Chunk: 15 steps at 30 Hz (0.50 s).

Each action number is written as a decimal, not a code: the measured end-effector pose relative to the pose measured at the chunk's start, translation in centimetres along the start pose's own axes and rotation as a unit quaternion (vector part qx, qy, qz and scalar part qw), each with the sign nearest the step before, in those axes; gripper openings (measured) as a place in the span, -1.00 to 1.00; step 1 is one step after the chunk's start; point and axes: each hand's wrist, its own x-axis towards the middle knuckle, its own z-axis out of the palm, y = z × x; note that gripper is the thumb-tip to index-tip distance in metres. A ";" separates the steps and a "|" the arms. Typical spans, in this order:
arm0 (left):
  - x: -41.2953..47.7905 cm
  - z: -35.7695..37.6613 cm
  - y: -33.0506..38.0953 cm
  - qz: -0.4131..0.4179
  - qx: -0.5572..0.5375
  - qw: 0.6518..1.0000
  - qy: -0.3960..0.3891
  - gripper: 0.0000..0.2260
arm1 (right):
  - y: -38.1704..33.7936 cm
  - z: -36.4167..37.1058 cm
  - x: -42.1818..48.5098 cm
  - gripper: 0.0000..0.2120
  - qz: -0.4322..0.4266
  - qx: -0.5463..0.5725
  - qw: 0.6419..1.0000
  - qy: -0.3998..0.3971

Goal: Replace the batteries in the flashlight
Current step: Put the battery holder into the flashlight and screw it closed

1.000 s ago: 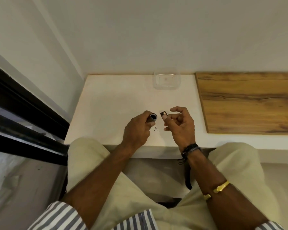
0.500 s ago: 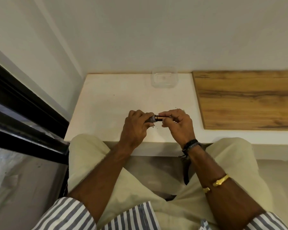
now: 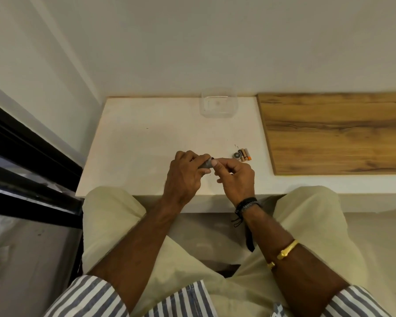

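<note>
Flashlight (image 3: 205,165) is up over the white table (image 3: 146,138), near its front edge. Left hand (image 3: 185,177) has fingers wrapped round the barrel, and right hand (image 3: 237,177) has thumb & forefinger tips pinched onto its end, other fingers curled. Spare batteries (image 3: 245,155) & a round cap (image 3: 236,156) lie just to the right, touching. Clear tub (image 3: 218,104) sits at the back, wood board (image 3: 334,133) off right.

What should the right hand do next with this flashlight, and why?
Likely reach the right hand to the cap on the table. The left hand grips the flashlight; right fingertips sit at its end, no battery shows there, and the cap lies by the loose batteries.
</note>
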 end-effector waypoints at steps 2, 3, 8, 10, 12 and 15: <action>0.1 0.3 -0.3 -0.014 -0.002 1.000 -0.011 -0.70 | 0.3 -0.4 0.5 -0.89 0.016 0.003 1.000 0.017; 0.2 0.4 -0.4 -0.019 -0.004 1.000 -0.015 -0.70 | 0.5 -0.8 1.0 -0.93 0.031 0.002 0.999 0.037; 0.3 0.9 -0.9 -0.030 -0.026 0.999 -0.025 -0.73 | 2.5 -3.2 4.2 -0.89 0.046 -0.150 0.984 0.089; 0.4 1.1 -1.1 -0.032 -0.034 0.999 -0.026 -0.74 | 3.3 -3.5 5.2 -0.80 0.036 -0.233 0.969 0.072; 0.3 1.2 -1.1 -0.030 -0.040 0.998 -0.025 -0.74 | 4.1 -3.4 5.7 -0.71 0.038 -0.279 0.958 0.045; 0.4 1.5 -1.3 -0.024 -0.041 0.999 -0.026 -0.75 | 4.9 -3.0 6.1 -0.64 0.049 -0.333 0.942 0.002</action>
